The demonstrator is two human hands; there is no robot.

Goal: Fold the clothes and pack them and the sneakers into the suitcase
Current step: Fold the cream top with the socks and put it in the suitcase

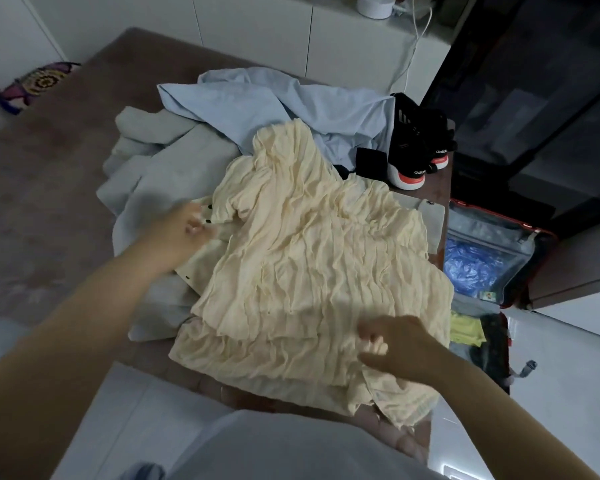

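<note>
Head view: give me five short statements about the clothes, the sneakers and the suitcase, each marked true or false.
1. The cream shirt lies spread over a grey garment. True.
2. The sneakers are already packed in the suitcase. False: they stand on the brown surface, beside the light blue shirt.
3. The left hand and right hand both hold the cream shirt. True.
4. The suitcase is zipped closed. False: it lies open, with a blue plastic bag showing inside.
5. The light blue shirt is neatly folded. False: it lies crumpled behind the cream shirt.
</note>
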